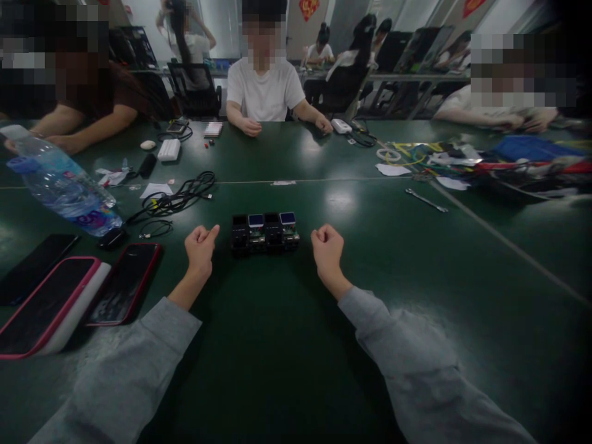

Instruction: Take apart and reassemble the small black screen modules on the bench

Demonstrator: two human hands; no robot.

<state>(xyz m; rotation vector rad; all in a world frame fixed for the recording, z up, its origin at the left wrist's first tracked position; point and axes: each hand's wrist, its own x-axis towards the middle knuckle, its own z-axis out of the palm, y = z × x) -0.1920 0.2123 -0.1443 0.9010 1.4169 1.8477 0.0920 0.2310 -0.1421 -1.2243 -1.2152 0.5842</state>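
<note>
Between my two hands, on the dark green table, stands a row of small black electronic modules with little screens and bits of green circuit board showing. My left hand is just left of the row, curled into a fist with the thumb sticking out toward it. To the right of the row, my right hand is also closed in a fist. Neither hand touches the modules, and I see nothing held in either one.
Phones, a black cable and water bottles lie on the left. A wrench and a heap of wires are on the right. Across the table sits a person in a white shirt; other people sit at both sides.
</note>
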